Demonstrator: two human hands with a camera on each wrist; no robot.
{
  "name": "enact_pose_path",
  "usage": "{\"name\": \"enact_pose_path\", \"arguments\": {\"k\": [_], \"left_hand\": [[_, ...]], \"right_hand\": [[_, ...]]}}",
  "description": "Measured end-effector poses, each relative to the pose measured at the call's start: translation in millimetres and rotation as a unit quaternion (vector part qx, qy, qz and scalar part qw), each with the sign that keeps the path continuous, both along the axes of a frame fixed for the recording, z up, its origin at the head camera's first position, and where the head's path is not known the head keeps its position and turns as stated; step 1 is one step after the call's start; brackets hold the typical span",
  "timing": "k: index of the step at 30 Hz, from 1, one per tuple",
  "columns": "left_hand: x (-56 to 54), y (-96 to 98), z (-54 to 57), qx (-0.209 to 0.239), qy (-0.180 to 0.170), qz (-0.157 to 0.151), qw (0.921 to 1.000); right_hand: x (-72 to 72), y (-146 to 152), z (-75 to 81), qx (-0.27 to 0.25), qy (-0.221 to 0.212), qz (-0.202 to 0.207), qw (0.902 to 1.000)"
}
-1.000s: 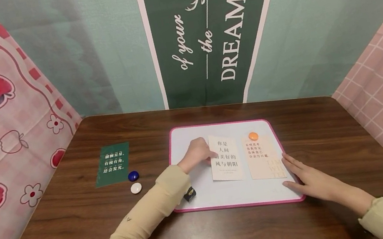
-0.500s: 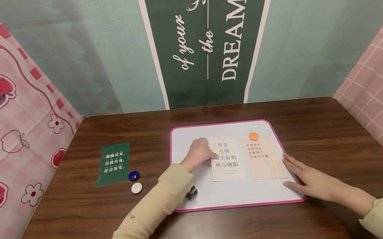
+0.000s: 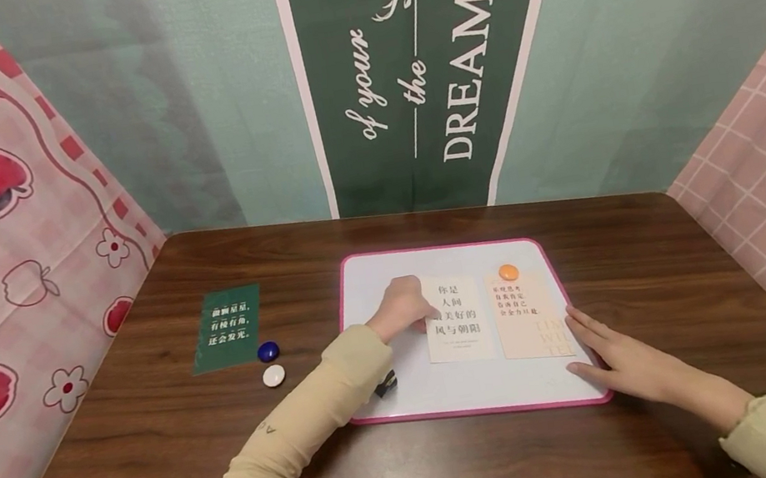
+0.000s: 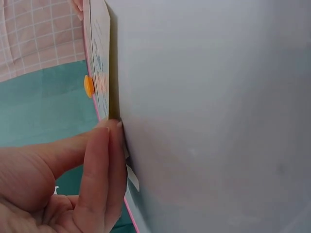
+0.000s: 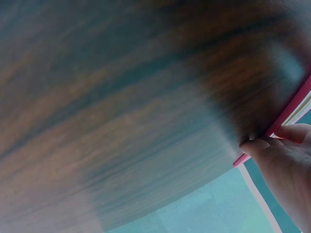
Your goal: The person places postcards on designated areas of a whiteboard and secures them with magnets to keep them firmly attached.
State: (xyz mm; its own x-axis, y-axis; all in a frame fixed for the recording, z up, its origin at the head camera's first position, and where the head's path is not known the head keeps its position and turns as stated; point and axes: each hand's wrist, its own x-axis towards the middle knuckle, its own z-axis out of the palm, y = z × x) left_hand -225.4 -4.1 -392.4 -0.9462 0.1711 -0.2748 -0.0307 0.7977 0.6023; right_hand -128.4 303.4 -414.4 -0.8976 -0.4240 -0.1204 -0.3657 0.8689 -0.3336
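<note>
My left hand (image 3: 402, 306) pinches the left edge of a cream card (image 3: 458, 336) printed with dark characters, over a pink-rimmed whiteboard (image 3: 470, 393). In the left wrist view, thumb and fingers meet at the card's edge, and the card stands slightly off the board there. To its right a peach card (image 3: 532, 337) lies on the board, with an orange round magnet (image 3: 508, 272) at its top. My right hand (image 3: 624, 363) rests at the board's right edge, fingers straight; the right wrist view has its fingertips along the pink rim.
Left of the board, a green card (image 3: 226, 329) lies on the wooden table (image 3: 122, 452), with a blue round magnet (image 3: 268, 351) and a white one (image 3: 273, 376) near it. A small black object (image 3: 386, 384) on the board is partly hidden by the left sleeve. Curtains stand behind and beside the table.
The left hand and the cream card have shifted slightly to the right, nearer the peach card. The right hand stays at the board's edge.
</note>
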Motion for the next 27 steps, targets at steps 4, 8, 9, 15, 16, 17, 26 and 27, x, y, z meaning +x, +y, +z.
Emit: {"name": "enact_pose_path", "arguments": {"k": [4, 8, 9, 15, 16, 17, 26, 27], "left_hand": [[-0.3, 1.6, -0.2, -0.005, 0.001, 0.000, 1.0000], [-0.9, 2.1, -0.4, -0.004, -0.005, 0.004, 1.0000], [-1.0, 2.2, -0.2, -0.006, -0.006, 0.004, 1.0000], [-1.8, 2.5, 0.3, -0.041, -0.002, 0.000, 0.9992], [-2.0, 2.6, 0.3, -0.046, -0.001, -0.002, 0.9989], [-2.0, 2.7, 0.6, -0.051, 0.001, -0.003, 0.9987], [-3.3, 1.6, 3.6, -0.071, -0.027, -0.037, 0.9964], [-3.3, 1.1, 4.4, -0.071, -0.030, -0.043, 0.9961]], "right_hand": [[-0.1, 0.0, 0.0, -0.002, -0.002, 0.000, 1.0000], [-0.4, 0.0, -0.2, -0.003, -0.004, 0.001, 1.0000], [-0.5, 0.0, -0.5, -0.003, -0.002, 0.002, 1.0000], [-0.3, 0.1, -1.8, -0.002, 0.012, 0.010, 0.9999], [-0.3, 0.1, -1.7, -0.003, 0.013, 0.010, 0.9999], [-0.2, 0.2, -1.7, -0.003, 0.013, 0.010, 0.9999], [0.1, 0.8, -1.9, -0.004, 0.008, 0.008, 0.9999], [0.2, 0.8, -1.9, -0.003, 0.009, 0.007, 0.9999]]}}
